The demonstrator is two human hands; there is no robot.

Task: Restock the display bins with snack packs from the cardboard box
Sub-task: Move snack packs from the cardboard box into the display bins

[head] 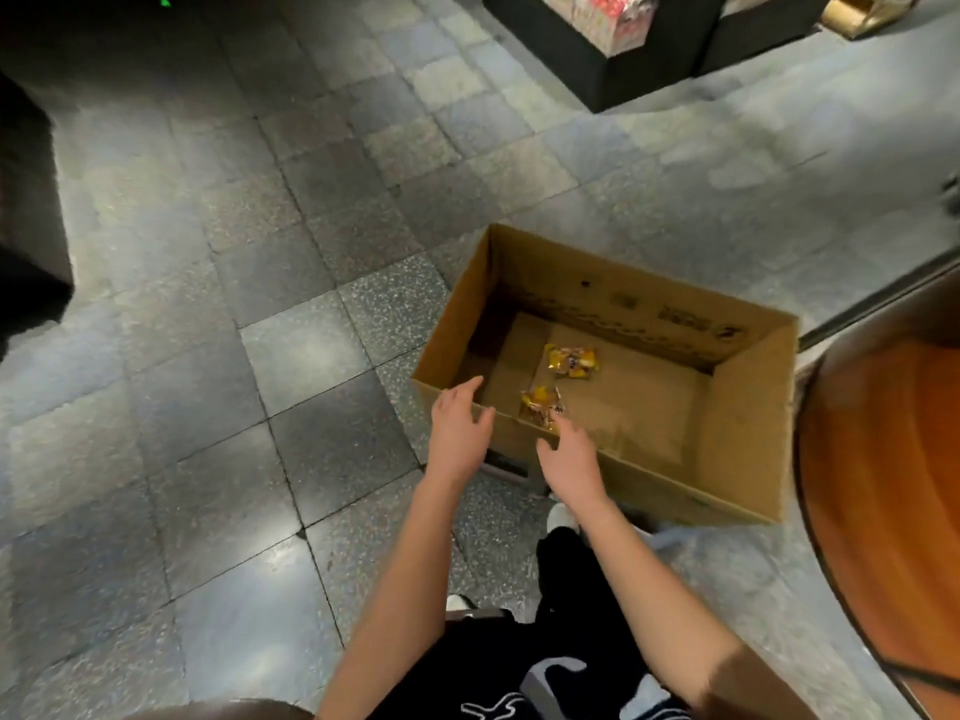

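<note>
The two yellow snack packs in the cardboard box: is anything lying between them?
Nothing. In the head view, only bare box bottom separates the farther snack pack from the nearer snack pack inside the cardboard box.

This looks like a shop. Black display stands (649,75) at the upper right of the frame carry brightly printed packaged goods (618,15). The floor (291,356) is laid with large grey speckled tiles, and on it sits an open cardboard box (748,407) holding two yellow snack packs (571,360).

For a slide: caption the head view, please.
Open left hand and right hand reach toward a cardboard box holding two snack packs.
</note>
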